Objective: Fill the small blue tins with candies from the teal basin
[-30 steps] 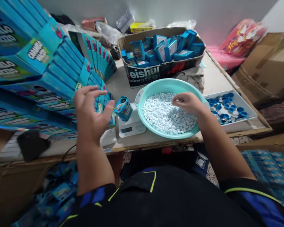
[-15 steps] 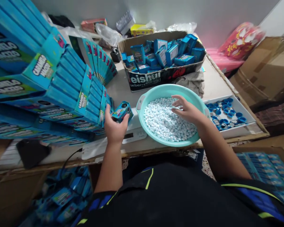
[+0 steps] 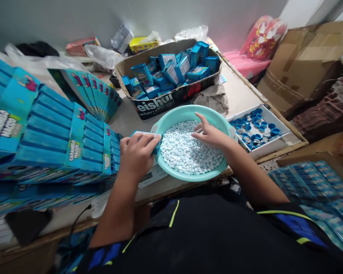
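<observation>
My left hand (image 3: 137,155) is closed around a small blue candy box (image 3: 156,149), back of the hand up, at the left rim of a turquoise bowl (image 3: 185,177). Most of that box is hidden under the fingers. White and pale blue candies (image 3: 183,152) fill the bottom of the bowl. Over the candies, towards the bowl's right side, my right hand (image 3: 210,134) is open with its fingers apart; whether the lower fingers touch the candies I cannot tell. A white scale (image 3: 153,177) shows in part below my left hand.
Stacked blue candy display boxes (image 3: 54,129) rise at the left. Behind the bowl stands a cardboard box (image 3: 157,110) of small blue boxes, beside a crumpled cloth (image 3: 213,99). On the right, a white tray (image 3: 274,142) holds blue caps. Brown cartons (image 3: 305,64) stand beyond the table edge.
My left hand has turned over, back up, and brought the candy box to the bowl's rim. My right hand stays over the candies, fingers now more spread. The whole view has shifted.
</observation>
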A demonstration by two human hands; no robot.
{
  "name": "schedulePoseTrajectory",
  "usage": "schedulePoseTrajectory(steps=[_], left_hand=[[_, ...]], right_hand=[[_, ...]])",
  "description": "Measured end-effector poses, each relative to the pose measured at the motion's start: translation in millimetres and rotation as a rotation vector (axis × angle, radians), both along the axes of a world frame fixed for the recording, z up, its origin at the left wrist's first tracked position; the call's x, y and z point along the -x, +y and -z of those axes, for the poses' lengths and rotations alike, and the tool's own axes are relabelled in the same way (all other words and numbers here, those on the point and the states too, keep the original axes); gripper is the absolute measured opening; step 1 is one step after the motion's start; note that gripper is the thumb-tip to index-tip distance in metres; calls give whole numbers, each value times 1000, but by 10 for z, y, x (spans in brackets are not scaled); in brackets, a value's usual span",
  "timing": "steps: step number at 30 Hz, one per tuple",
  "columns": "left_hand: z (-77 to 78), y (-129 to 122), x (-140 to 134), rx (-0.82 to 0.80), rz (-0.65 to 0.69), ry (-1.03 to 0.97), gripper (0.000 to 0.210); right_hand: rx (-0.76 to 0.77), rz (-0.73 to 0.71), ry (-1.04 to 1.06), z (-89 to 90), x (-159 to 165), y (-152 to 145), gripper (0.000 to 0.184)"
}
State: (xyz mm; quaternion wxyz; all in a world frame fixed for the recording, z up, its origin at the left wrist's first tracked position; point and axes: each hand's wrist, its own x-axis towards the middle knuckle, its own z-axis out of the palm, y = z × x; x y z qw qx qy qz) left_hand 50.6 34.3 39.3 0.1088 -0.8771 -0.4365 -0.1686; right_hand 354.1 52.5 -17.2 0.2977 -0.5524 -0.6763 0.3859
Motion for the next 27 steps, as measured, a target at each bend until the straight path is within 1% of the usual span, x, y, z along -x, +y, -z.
schedulePoseTrajectory(steps=[4,7,11,14,16,19,22,23,25,27], left_hand=[[-14,8,-2,8,3,-16,54],[-10,23,-5,62,-20,-54,58],[30,34,3,97,-64,-111,64],[92,17,55,79,-65,-173,62],[163,-20,110,52,-88,-291,57],[330,-99,204,50,-198,-605,52],[543,-158,312,125,-336,-937,57],[611,-167,354,174,-363,-998,58],[722,-172,443,305,-371,-1032,61],[779,-167,517,430,-340,-1032,67]], right_hand=[[24,-23,-16,-31,-10,2,94],[32,-29,11,-67,-16,-9,92],[3,-24,27,-94,-24,-18,88],[-12,-27,-5,-104,-29,-14,77],[-9,-42,-53,-109,-36,-10,61],[6,-49,-92,-96,-64,-10,39],[-5,-21,-101,-29,-113,-9,32],[-11,-19,-104,-3,-126,-5,31],[-19,-36,-114,19,-125,3,29],[-77,-53,-132,-57,-67,-11,28]])
